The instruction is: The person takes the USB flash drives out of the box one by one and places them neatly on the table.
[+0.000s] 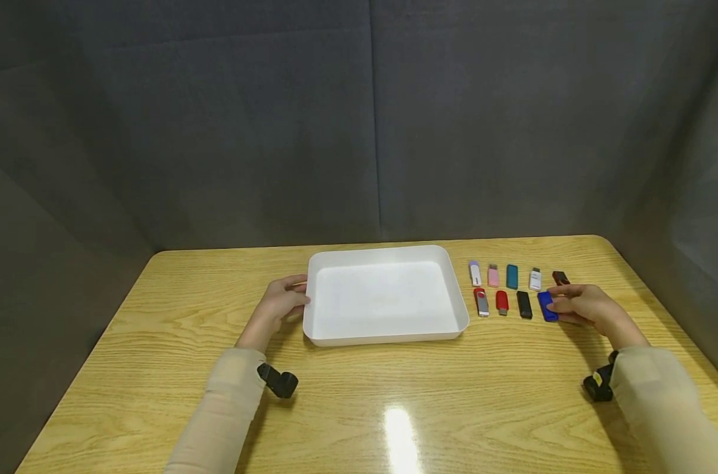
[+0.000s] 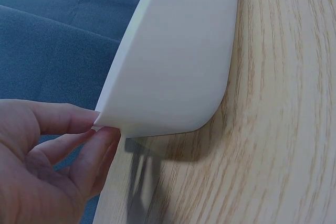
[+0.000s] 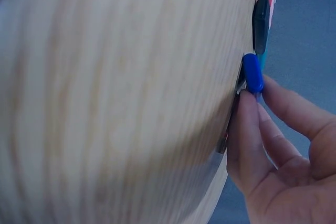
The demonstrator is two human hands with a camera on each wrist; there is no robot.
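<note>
A white rectangular tray (image 1: 388, 255) lies on the table. My left hand (image 1: 280, 303) is at its left side, and in the left wrist view the thumb and fingers pinch the tray's rim (image 2: 113, 90). To the right of the tray are USB flash drives in two rows. My right hand (image 1: 587, 308) is at the right end of the near row. Its thumb and fingertips pinch a blue USB flash drive (image 1: 547, 307), seen tilted up from the table in the right wrist view (image 3: 253, 73). A dark red flash drive (image 1: 560, 278) lies just beyond that hand.
Left of the blue one lie a black flash drive (image 1: 524, 305), a red one (image 1: 502, 302) and a red-and-silver one (image 1: 481, 302). The far row holds teal (image 1: 512, 276), pink (image 1: 493, 275), white (image 1: 535, 279) and lilac-and-white (image 1: 474, 273) drives. Dark curtains (image 1: 264, 145) surround the table.
</note>
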